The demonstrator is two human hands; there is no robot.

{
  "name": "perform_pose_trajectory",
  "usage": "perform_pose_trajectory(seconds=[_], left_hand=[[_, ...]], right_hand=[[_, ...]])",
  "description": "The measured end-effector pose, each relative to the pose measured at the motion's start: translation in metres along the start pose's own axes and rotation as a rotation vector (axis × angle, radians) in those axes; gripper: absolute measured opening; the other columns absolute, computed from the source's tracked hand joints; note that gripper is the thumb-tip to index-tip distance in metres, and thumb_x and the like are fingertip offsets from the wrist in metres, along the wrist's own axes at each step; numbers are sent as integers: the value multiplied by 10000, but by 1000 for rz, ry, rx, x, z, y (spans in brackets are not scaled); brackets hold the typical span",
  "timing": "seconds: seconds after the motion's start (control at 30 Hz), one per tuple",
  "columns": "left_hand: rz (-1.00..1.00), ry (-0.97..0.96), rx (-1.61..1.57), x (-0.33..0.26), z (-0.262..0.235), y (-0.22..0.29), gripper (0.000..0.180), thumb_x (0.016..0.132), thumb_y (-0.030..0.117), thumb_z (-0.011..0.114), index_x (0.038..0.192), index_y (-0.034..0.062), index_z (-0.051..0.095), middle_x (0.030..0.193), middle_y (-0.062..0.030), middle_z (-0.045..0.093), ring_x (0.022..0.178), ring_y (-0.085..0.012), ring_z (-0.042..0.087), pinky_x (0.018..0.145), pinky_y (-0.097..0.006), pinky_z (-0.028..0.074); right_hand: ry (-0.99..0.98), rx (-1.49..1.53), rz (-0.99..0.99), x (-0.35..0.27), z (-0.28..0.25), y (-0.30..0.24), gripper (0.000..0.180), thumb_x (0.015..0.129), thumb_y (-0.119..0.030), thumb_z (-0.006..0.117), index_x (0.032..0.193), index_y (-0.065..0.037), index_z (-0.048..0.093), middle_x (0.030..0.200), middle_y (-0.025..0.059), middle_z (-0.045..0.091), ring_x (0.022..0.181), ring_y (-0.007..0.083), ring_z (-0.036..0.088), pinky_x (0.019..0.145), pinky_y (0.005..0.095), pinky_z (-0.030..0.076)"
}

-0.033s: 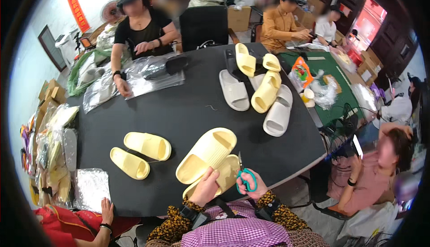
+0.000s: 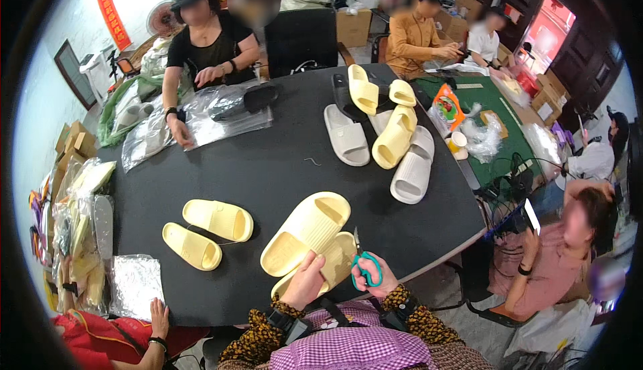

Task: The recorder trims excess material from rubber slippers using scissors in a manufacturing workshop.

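Left hand (image 2: 305,283) holding yellow slippers (image 2: 309,236); right hand (image 2: 376,277) gripping scissors (image 2: 362,263).

Left hand (image 2: 305,283) grips yellow slides (image 2: 309,239); right hand (image 2: 375,277) holds scissors (image 2: 365,266).

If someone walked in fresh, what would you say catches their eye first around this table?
Probably the pair of large pale yellow foam slides at the near edge of the round black table, steadied by the left hand while the right hand holds teal-handled scissors beside them. Next, the heap of yellow and grey slides at the far right, and a smaller yellow pair to the left.
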State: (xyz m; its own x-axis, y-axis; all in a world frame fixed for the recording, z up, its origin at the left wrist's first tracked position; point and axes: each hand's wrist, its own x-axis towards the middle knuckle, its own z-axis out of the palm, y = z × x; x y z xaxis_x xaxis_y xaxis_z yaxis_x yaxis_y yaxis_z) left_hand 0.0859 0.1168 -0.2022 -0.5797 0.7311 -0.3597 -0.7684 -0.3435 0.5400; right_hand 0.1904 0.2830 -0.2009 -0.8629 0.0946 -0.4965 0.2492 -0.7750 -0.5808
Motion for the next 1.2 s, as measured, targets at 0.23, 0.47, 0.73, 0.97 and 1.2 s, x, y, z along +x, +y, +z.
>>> perform_pose_trajectory(seconds=[0.23, 0.47, 0.73, 0.97, 1.2], left_hand=[[51, 162, 122, 10, -15, 0, 295, 954, 143, 460, 1217, 16, 502, 1151, -77, 576, 1079, -170, 535, 887, -315, 445], [109, 229, 393, 5, -22, -2, 242, 943, 153, 511, 1117, -3, 573, 1084, -26, 604, 1015, -92, 518, 877, -250, 405], [111, 142, 510, 4, -22, -5, 313, 952, 144, 491, 1212, -23, 540, 1149, -55, 602, 1037, -123, 540, 891, -261, 418], [89, 119, 618, 2, -18, -4, 298, 958, 177, 505, 1161, -28, 580, 1026, 3, 610, 935, -73, 509, 840, -238, 405], [101, 168, 612, 2, -11, 3, 299, 952, 177, 512, 1171, -19, 568, 1030, -13, 614, 930, -82, 530, 833, -244, 422]], right_hand=[[38, -305, -114, -2, -11, -4, 325, 894, -178, 594, 1149, -13, 477, 764, 54, 568, 560, 114, 532, 481, 245, 438], [137, -1246, -344, 0, -4, -10, 561, 791, -254, 706, 1221, -26, 428, 923, 207, 627, 840, 303, 647, 742, 385, 505], [230, -1301, -343, 2, 4, -13, 485, 799, -244, 690, 1168, -29, 461, 845, 171, 644, 790, 301, 652, 699, 393, 508], [251, -1289, -460, 8, -5, -9, 471, 804, -248, 684, 1162, -31, 469, 816, 183, 647, 776, 331, 655, 671, 403, 511], [256, -1224, -526, 12, -16, -3, 419, 814, -196, 689, 1146, -33, 492, 824, 166, 641, 731, 244, 662, 654, 343, 509]])
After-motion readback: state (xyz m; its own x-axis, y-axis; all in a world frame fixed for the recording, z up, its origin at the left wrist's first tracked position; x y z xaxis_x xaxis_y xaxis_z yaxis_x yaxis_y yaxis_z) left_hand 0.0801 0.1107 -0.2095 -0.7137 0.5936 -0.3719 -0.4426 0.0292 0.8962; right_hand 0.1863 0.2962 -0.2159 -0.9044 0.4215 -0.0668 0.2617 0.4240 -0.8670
